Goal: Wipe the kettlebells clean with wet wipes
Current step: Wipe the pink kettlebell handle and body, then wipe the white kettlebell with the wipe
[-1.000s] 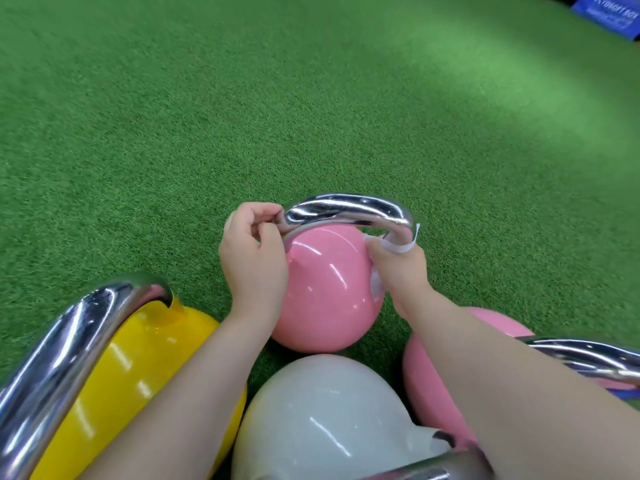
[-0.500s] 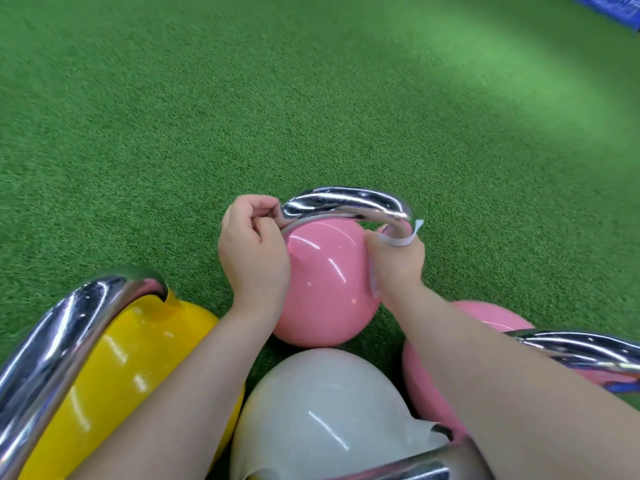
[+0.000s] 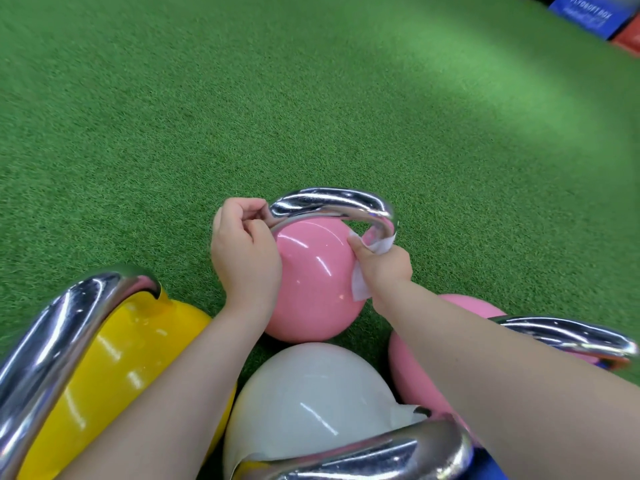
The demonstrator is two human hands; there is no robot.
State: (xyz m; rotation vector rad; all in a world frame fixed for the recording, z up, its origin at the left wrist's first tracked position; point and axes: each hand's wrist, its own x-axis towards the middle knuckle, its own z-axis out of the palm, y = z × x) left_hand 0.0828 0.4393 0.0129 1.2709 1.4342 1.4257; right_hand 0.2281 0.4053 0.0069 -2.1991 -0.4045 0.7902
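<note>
— On the green artificial turf floor (image 3: 242,98), which kettlebell has the hands on it?

— The glossy pink round kettlebell with a chrome loop handle (image 3: 311,278), just below the middle of the view. The left hand (image 3: 244,252) has its fingers curled round the handle's end at 9 o'clock. The right hand (image 3: 382,266) pinches a white wet wipe (image 3: 379,245) against the handle's end at 3 o'clock; the wipe wraps that end and hangs down the pink side.

— And the other kettlebells?

— From the pink one, a shiny yellow kettlebell with a chrome handle (image 3: 114,368) sits at 8 o'clock, a glossy white kettlebell with a chrome handle (image 3: 308,400) at 6 o'clock, just beside it, and a second pink kettlebell (image 3: 408,362) at 4 o'clock, mostly hidden by the right forearm.

— Anything farther off?

— A blue box with white lettering (image 3: 588,15) at 1 o'clock, well apart.
</note>
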